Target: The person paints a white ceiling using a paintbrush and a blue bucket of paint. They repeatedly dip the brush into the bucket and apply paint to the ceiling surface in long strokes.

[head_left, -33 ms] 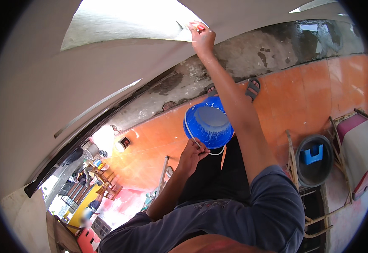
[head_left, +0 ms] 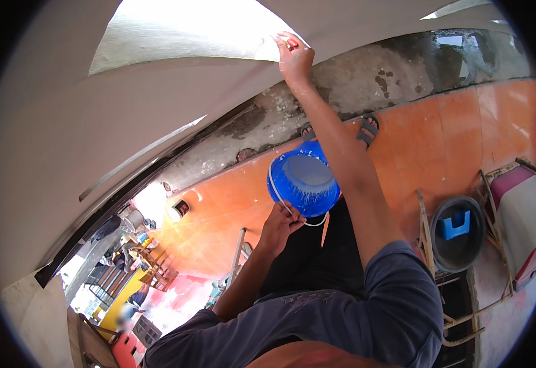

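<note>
My left hand (head_left: 280,224) is closed round the thin white handle of a blue bucket (head_left: 335,195). White paint-like liquid (head_left: 308,169) lies inside it, and white drips streak its inner wall. Stretched up to the wall (head_left: 176,92), my right hand (head_left: 296,60) grips a paintbrush by its red handle (head_left: 292,42). The bristles are lost against the bright wall patch (head_left: 188,30), which shows streaky white strokes. The bucket hangs in front of my dark trousers, well below the right hand.
Below the wall runs a stained concrete ledge (head_left: 354,86), then orange floor tiles (head_left: 439,132). My sandals (head_left: 368,130) stand at the ledge. To the right are a dark round basin (head_left: 458,245) and a wooden-framed chair (head_left: 513,202). A small paint tub (head_left: 178,210) and a person (head_left: 138,299) are at left.
My right hand shifts only a little at the wall. The dark brush tip seen left of its fingers before no longer stands out. Bucket and left hand stay put.
</note>
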Demonstrator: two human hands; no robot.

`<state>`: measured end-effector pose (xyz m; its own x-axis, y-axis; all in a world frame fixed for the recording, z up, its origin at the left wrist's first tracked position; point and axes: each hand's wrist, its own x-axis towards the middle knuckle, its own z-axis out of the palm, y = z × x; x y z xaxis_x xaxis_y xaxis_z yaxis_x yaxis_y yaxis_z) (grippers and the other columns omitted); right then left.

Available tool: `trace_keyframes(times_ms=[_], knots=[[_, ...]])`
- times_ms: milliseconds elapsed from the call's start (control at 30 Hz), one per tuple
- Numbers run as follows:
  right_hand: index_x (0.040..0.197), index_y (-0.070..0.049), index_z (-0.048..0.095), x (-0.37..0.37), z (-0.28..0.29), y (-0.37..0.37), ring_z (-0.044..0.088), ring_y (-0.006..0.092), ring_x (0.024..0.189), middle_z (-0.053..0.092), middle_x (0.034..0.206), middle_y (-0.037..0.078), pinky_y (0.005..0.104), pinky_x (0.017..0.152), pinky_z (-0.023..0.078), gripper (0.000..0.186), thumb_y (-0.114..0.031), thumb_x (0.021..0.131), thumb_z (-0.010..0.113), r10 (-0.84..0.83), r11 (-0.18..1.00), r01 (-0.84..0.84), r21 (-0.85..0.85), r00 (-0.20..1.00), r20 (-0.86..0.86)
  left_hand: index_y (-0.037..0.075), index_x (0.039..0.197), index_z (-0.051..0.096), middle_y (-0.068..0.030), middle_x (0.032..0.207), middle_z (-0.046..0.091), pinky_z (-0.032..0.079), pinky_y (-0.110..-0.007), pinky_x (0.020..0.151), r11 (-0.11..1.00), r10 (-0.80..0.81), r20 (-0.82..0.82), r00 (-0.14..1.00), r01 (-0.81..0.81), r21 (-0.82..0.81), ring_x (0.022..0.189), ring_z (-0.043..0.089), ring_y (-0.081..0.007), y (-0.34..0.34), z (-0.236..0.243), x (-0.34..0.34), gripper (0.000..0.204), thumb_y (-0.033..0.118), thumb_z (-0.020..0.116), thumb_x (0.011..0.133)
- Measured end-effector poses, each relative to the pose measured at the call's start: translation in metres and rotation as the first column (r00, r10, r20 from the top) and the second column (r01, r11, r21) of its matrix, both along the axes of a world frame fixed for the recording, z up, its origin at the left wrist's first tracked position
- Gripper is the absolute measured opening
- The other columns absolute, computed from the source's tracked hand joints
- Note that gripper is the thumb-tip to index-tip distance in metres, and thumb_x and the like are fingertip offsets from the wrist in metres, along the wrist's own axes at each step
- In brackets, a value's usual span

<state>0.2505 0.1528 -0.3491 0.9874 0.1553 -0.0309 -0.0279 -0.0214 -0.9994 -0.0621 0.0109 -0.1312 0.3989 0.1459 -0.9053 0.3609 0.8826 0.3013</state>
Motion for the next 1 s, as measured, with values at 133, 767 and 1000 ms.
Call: trace_keyframes(times_ms=[133,767,1000], knots=[[0.096,-0.002,0.074,0.008,-0.012,0.01,0.062,0.0199,0.062,0.071,0.077,0.011,0.0323,0.065,0.05,0.015,-0.014,0.086,0.072,-0.046,0.977,0.074,-0.2,0.989,0.139,0.013,0.113,0.047,-0.0061,0.095,0.052,0.041,-0.049,0.104,1.0,0.011,-0.004,1.0,-0.012,-0.012,0.101,0.056,-0.024,0.009,-0.007,0.004,0.019,0.018,0.043,0.095],[0.099,-0.001,0.072,0.007,0.001,0.012,0.06,0.0146,0.068,0.069,0.08,0.009,0.0288,0.069,0.049,0.017,-0.013,0.086,0.074,0.007,0.992,-0.027,-0.127,0.988,-0.152,0.013,0.116,0.045,-0.006,0.097,0.053,0.041,-0.049,0.103,1.0,-0.012,-0.018,1.0,0.012,0.013,0.102,0.057,-0.0246,0.016,-0.012,-0.001,0.028,0.021,0.049,0.09],[0.099,-0.002,0.073,-0.006,0.087,-0.018,0.055,0.0066,0.071,0.069,0.082,0.0,0.0227,0.067,0.045,0.016,-0.015,0.09,0.075,-0.033,0.972,0.062,0.229,0.991,-0.131,0.012,0.116,0.044,-0.0052,0.095,0.052,0.043,-0.048,0.103,1.0,-0.018,0.033,0.999,0.018,0.009,0.101,0.058,-0.0238,0.014,-0.016,0.001,0.028,0.019,0.051,0.089]])
